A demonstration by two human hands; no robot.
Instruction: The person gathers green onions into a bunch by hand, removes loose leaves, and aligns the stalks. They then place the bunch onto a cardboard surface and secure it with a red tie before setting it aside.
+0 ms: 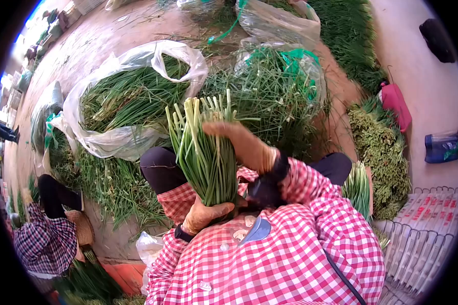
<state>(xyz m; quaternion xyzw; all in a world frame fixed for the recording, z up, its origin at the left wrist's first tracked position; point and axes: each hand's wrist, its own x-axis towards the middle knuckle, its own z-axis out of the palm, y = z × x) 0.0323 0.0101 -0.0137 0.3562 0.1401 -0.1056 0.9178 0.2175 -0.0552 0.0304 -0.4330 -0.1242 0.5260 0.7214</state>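
Checked shirt (269, 264), left hand (204, 214) around stalk bunch (204, 152)

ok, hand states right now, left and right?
Left hand: closed around the base of the green stalk bunch.
Right hand: resting on the bunch's upper stalks; whether it grips cannot be told.

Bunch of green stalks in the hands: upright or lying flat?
Upright. The left hand grips the bunch at its lower end, its pale ends point up; the right hand touches its top.
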